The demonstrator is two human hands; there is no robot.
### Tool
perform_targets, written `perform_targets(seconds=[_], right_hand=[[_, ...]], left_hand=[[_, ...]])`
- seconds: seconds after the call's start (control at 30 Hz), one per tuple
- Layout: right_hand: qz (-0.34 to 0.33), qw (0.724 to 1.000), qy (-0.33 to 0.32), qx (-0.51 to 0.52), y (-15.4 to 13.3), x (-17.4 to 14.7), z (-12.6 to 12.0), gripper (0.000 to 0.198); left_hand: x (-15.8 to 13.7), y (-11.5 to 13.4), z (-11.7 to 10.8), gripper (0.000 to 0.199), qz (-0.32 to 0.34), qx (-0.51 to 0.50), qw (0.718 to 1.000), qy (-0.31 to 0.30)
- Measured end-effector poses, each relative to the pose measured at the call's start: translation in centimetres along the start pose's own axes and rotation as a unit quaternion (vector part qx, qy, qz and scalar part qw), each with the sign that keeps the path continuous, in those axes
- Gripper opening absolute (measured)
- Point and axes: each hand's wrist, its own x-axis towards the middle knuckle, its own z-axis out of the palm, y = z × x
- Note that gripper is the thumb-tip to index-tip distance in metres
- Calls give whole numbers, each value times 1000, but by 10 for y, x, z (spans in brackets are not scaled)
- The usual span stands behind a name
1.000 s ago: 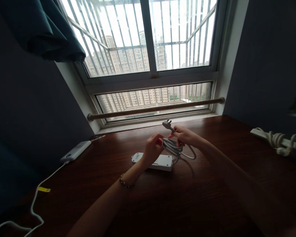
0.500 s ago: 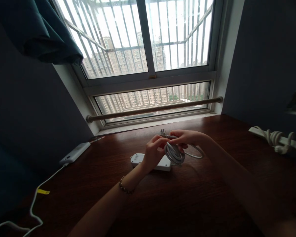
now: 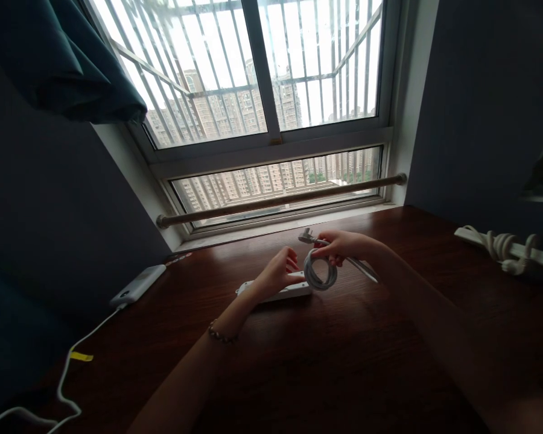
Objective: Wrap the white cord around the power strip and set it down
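My right hand (image 3: 339, 246) pinches a coiled grey power cord (image 3: 308, 278) above the table. The coil hangs as a round loop, and its plug (image 3: 305, 235) sticks out to the left above the fingers. A further loop of cord shows below the right wrist. My left hand (image 3: 278, 272), with a bracelet on its wrist, is just left of the coil. Its thumb and curled fingers are apart, with no cord between them. Under and behind that hand lies a white power strip (image 3: 294, 290), partly covered; whether the thumb touches it I cannot tell.
A white power bank (image 3: 138, 285) with a white cable (image 3: 63, 377) lies at left on the dark wooden table (image 3: 326, 355). At right is another white strip (image 3: 540, 256) wrapped in cord. A barred window and a horizontal rod (image 3: 280, 200) stand behind.
My left hand has let go of the cord coil and drawn slightly left. The coil now hangs open from my right hand, and the plug has turned to the left.
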Motion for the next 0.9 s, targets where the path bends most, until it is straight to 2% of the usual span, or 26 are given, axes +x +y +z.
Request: perform_targets(seconds=[0.1,0.2,0.3,0.4,0.57,0.7,0.8,0.9], right_hand=[[-12,999,38,20,3,2,-4,43],[-22,997,51,49,4,4,-5,48],[-33,994,61,89,3,5,-3,53],[-53,987,69,135,-2,2,-2,56],[-134,961,100,222,-18,-8,1,53],[-208,903,154,344,-31,-21,-7,45],[-224,858,191,421,-36,-29,-21,35],[-208,845,205,447,-33,-29,-34,11]], left_hand=[[-3,-11,-11,55,-28,73,992,-97],[-5,-21,-11,64,-44,135,982,-123],[-5,-29,-3,71,-54,182,976,-105],[-5,-34,4,69,-56,209,973,-82],[-4,-27,5,64,-63,209,976,-5],[-1,-9,-22,37,-65,156,984,51],[-5,14,-58,35,-60,95,991,71],[-20,44,-90,36,-78,-2,996,31]])
